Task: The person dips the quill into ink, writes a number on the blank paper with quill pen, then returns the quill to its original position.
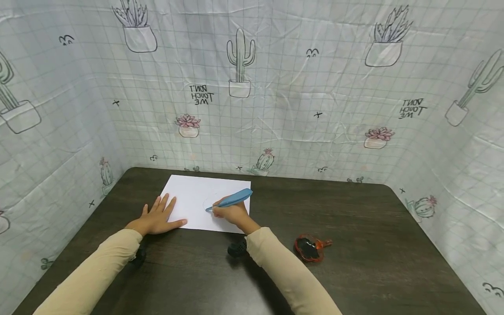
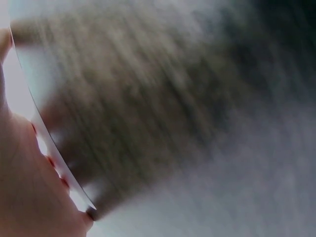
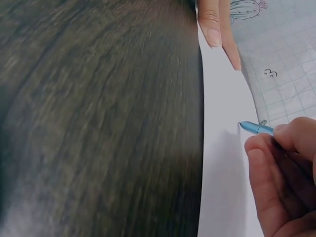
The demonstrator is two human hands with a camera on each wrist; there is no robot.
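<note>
A white sheet of paper (image 1: pixel 193 188) lies on the dark table, with a faint curved line on it near the middle. My left hand (image 1: pixel 157 218) rests spread on the paper's left edge, fingers straight. In the left wrist view the left hand (image 2: pixel 34 173) lies along the paper's edge. With thumb and fingers my right hand (image 1: pixel 232 213) pinches a blue feather-shaped pen (image 1: pixel 236 197). The pen's tip (image 3: pixel 244 125) touches the paper in the right wrist view, where the right hand (image 3: pixel 281 177) curls around the shaft. The fingertips of the left hand (image 3: pixel 213 29) show at the top.
A clear orange-rimmed dish (image 1: pixel 309 248) with dark contents or a see-through base sits on the table right of the right forearm. Dark wooden tabletop (image 1: pixel 354 214) stretches right. A cactus-print cloth (image 1: pixel 275 109) hangs behind and along both sides. Black wrist devices sit under both sleeves.
</note>
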